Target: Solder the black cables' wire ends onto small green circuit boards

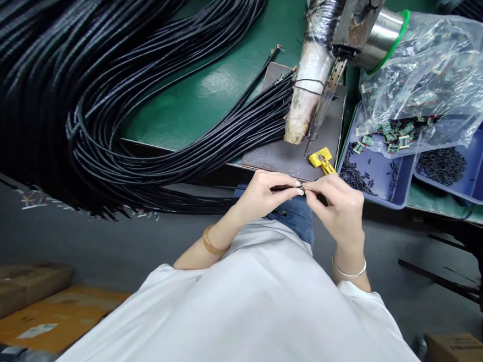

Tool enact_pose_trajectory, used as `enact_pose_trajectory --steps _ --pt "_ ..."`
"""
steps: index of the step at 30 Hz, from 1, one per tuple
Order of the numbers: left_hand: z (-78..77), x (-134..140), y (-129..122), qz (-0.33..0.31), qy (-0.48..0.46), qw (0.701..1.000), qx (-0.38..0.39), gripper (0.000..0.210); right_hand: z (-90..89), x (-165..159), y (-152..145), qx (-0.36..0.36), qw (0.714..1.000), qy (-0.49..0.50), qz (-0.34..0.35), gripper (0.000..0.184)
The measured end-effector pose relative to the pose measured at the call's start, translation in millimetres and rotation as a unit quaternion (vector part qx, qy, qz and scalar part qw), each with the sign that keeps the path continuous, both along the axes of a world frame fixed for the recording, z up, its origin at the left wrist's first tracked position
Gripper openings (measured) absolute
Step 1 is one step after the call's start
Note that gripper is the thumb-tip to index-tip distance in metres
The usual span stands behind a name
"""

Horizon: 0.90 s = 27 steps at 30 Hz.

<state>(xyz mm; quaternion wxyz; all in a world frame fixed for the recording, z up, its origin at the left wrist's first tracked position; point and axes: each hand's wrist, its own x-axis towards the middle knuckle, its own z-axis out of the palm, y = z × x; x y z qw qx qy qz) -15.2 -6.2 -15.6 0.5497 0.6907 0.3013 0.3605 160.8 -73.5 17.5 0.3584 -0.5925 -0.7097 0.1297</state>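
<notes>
My left hand (265,193) is closed in a pinch, thumb against forefinger, on the end of a black cable (224,187) that runs in from the left. My right hand (339,201) meets it fingertip to fingertip at that end, also pinching; whatever small piece sits between its fingers is hidden. Both hands are over my lap, just off the table edge. Beyond my right fingers lies a small yellow tool (321,158) on a dark board (268,154). Left of the hands, a thick bundle of black cables (176,165) has its stripped ends on that board.
Above the board hangs a wrapped, stained nozzle-like part (308,92) beside a metal wire spool (381,39). Purple trays (404,187) at right hold small black tubes (441,164) and green circuit boards (394,131), partly under a plastic bag (439,68). Cardboard boxes (62,312) stand below.
</notes>
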Motion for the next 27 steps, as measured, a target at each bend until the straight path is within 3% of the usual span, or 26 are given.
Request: enact_pose_trajectory --steps 2,4,6,8,10,12,15,17,22,27 --pt "2.0 1 -2 0.006 0.046 0.996 0.074 0.013 0.4 1 -2 0.010 0.996 -0.087 0.003 0.014" --pt "3.6 2 -5 0.010 0.052 0.994 0.091 0.014 -1.8 3 -1 -0.013 0.999 -0.045 -0.014 0.011" --pt "4.4 4 -8 0.007 0.017 0.999 0.038 0.017 -5.5 6 2 -0.068 0.993 0.095 -0.028 0.010" --pt "4.5 4 -9 0.000 -0.042 0.998 -0.051 0.018 -8.8 7 5 -0.112 0.968 0.222 -0.047 0.015" --pt "4.5 4 -8 -0.001 -0.094 0.986 -0.136 0.020 -9.9 5 4 -0.105 0.954 0.270 -0.077 0.016" --pt "4.7 3 -5 -0.004 -0.120 0.973 -0.197 0.024 -8.6 -1 1 -0.060 0.961 0.243 -0.114 0.019" --pt "5.4 3 -1 -0.010 -0.126 0.964 -0.234 0.030 -5.5 -8 -4 -0.011 0.979 0.163 -0.118 0.024" --pt "5.5 3 0 -0.010 -0.126 0.963 -0.236 0.031 -5.0 -10 -5 -0.018 0.982 0.154 -0.103 0.022" --pt "3.2 3 -1 -0.010 -0.120 0.963 -0.239 0.031 -7.1 -9 -2 -0.087 0.964 0.236 -0.086 0.021" --pt "1.6 2 -1 -0.021 -0.116 0.965 -0.235 0.027 -6.6 -8 -1 -0.088 0.959 0.257 -0.086 0.019"
